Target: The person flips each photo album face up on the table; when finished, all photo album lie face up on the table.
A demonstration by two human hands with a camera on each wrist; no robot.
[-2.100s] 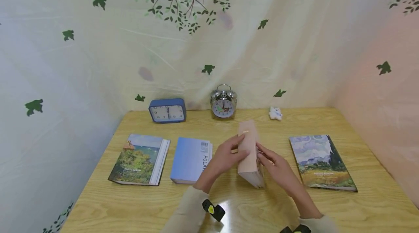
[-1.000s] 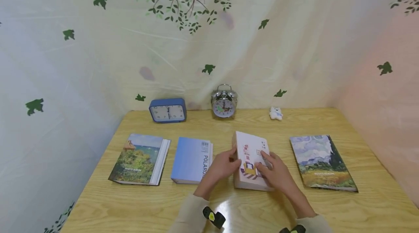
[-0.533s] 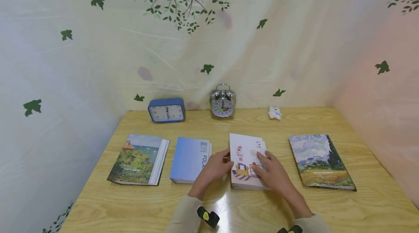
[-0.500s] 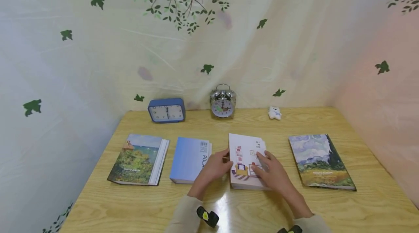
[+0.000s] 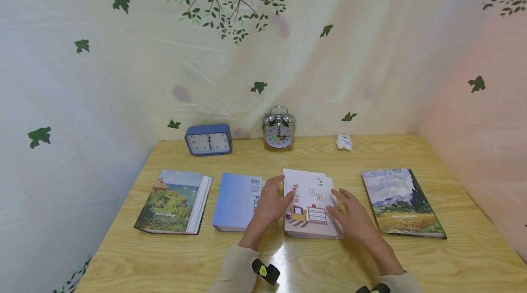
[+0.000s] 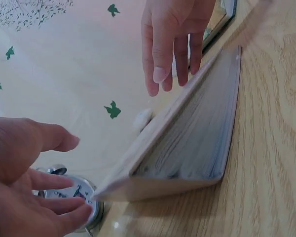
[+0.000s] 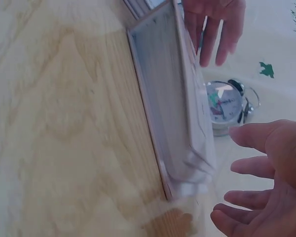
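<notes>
A thick pale photo album point(image 5: 310, 224) with a drawn room on its cover lies flat on the table in the head view, spine to the left. My left hand point(image 5: 271, 201) hovers at its spine side, fingers loosely extended. At the opposite side is my right hand point(image 5: 356, 219), fingers spread near the cover's right edge. Both wrist views show the album's page block point(image 6: 192, 133) from the near end, its cover slanting up toward the spine. There, the left fingers point(image 6: 59, 205) and right fingers point(image 7: 251, 200) look apart from the album.
Left of the album lies a blue album point(image 5: 236, 201), then a landscape-cover photo album point(image 5: 177, 201). Another landscape album point(image 5: 401, 201) lies at the right. Behind stand a blue clock point(image 5: 209, 140), a silver alarm clock point(image 5: 279, 130) and a small white bear figure point(image 5: 343, 142).
The pale album, earlier held on edge with its pink spine up, was laid down cover up and shifted slightly left. Both hands have since let go and moved slightly off it.
</notes>
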